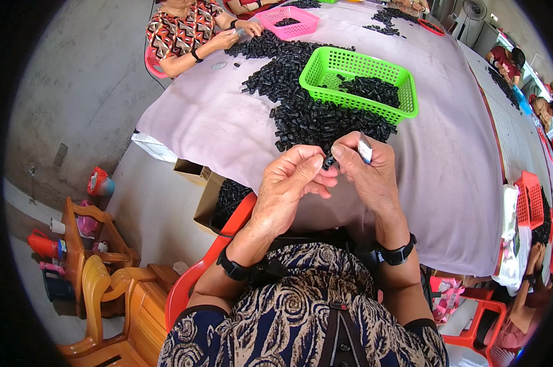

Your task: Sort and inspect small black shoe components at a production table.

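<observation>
Close in front of me, over the table's near edge, my left hand pinches a small black part between thumb and forefinger. My right hand is closed next to it, its thumb and fingertips at the same part. A thin flat piece, silver and white like a small blade, sticks up from the right hand's grip; its exact kind I cannot make out. Just beyond both hands spreads a heap of small black parts. Behind this heap stands a green perforated basket, partly filled with similar parts.
A pale cloth covers the table. Across at the far left, a person works beside a pink basket. A cardboard box with black parts stands low at my left, near a red chair. Wooden chairs stand farther left.
</observation>
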`<state>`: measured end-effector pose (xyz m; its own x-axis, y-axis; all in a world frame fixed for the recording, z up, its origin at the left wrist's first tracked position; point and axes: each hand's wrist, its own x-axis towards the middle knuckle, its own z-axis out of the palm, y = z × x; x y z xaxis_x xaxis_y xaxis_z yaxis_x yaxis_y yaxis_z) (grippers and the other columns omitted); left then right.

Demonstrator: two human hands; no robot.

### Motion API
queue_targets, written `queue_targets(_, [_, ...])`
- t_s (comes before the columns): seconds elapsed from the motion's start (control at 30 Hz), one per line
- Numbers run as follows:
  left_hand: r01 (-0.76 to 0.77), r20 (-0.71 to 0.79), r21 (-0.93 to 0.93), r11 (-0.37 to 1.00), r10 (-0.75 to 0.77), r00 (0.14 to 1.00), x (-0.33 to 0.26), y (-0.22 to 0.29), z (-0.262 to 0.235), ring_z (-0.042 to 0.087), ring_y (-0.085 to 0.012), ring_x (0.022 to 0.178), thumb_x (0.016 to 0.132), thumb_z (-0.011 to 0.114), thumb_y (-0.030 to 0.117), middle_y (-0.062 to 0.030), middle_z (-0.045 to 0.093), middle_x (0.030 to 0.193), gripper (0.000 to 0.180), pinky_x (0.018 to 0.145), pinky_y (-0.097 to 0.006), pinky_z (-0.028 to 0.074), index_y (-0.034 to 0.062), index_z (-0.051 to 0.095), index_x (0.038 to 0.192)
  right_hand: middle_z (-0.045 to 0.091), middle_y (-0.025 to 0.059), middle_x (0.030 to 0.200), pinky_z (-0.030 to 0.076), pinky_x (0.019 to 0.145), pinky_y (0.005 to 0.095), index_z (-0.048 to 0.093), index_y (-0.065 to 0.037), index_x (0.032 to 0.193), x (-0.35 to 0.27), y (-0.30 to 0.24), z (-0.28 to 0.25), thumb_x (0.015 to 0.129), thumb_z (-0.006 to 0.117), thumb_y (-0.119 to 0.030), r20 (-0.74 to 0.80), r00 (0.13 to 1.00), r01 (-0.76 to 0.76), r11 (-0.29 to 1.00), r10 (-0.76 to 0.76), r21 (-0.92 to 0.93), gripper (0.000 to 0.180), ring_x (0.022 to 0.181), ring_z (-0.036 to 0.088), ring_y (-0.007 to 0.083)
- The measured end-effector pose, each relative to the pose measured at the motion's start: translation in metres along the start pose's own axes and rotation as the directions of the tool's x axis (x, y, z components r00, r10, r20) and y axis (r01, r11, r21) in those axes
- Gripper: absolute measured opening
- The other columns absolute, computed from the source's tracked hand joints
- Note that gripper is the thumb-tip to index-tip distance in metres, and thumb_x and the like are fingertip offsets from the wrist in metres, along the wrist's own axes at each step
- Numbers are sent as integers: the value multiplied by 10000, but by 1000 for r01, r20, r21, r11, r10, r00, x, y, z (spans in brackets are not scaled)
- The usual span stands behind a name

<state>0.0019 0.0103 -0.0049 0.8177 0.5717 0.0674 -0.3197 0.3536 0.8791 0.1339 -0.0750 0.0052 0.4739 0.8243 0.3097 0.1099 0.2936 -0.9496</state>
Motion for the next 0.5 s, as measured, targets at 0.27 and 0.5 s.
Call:
queue_targets(0.27, [-32, 6, 125, 992, 31, 1000, -1, -5, -1, 626, -172, 748, 901, 523, 155, -122, 638, 879, 257, 617, -297, 513, 1, 529, 1107, 570, -28, 644, 418, 548, 182, 612, -13, 785, 0, -3, -1, 843, 612, -143, 29, 997, 70, 989, -67, -128, 143, 596, 483, 28])
queue_targets(0.5, [28, -9, -129, 991, -29, 1000, -1, -1, -3, 604, -154, 738, 898, 534, 163, -107, 624, 877, 262, 618, -286, 513, -11, 527, 1094, 577, -11, 738, 423, 583, 190, 619, -15, 869, -1, -7, 3, 830, 615, -103, 12, 1000, 5, 1000, -6, 27, 96, 642, 490, 42])
